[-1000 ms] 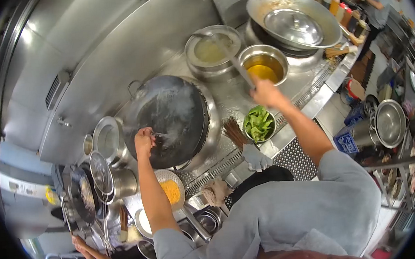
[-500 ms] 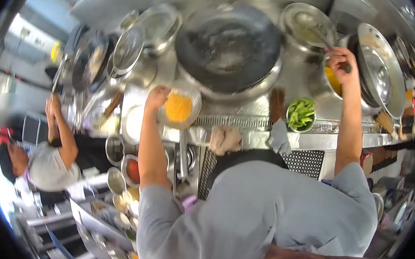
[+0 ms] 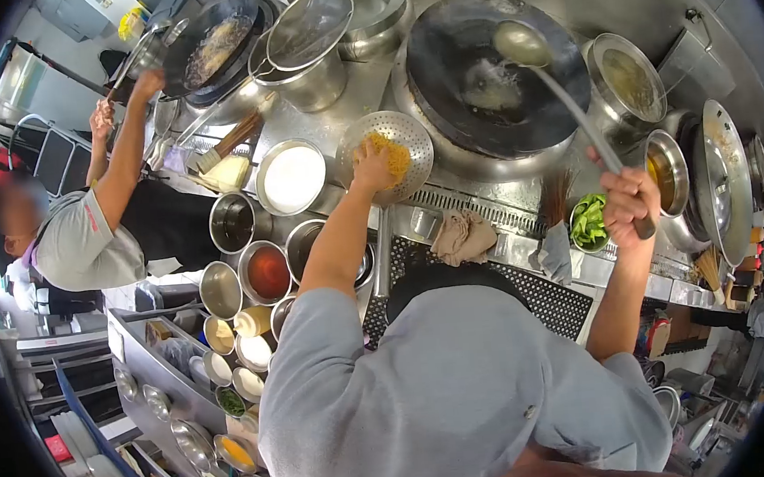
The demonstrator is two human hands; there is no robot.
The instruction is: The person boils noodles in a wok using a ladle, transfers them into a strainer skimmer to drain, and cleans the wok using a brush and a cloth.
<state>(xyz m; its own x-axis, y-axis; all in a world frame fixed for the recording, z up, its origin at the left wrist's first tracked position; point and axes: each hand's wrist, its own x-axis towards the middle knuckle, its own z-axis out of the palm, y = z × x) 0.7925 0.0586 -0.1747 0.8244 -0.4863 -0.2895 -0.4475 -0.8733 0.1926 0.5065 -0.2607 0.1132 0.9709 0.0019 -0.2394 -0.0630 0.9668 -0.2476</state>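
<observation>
The right hand (image 3: 632, 201) is closed firmly around a long ladle (image 3: 521, 45), near the end of its handle. I note the ladle's bowl ahead and to the left of that hand, over the dark wok (image 3: 440, 68). The left hand (image 3: 371, 166) rests on yellow shreds (image 3: 396, 158) with its fingers partly curled. The shreds lie in a perforated strainer (image 3: 421, 144), directly under that hand. From my remote post the fingertips appear hidden, so I cannot tell whether the hand has hold of any. To the left of the left hand I record a metal bowl (image 3: 260, 187) of something white; to its right, nearer the body, a crumpled cloth (image 3: 463, 237). Just left of the right hand are green leaves (image 3: 589, 220); just right, a steel pot (image 3: 683, 170) of amber liquid. Well left of the left hand, another person (image 3: 86, 235) reaches toward a second wok (image 3: 181, 52).
</observation>
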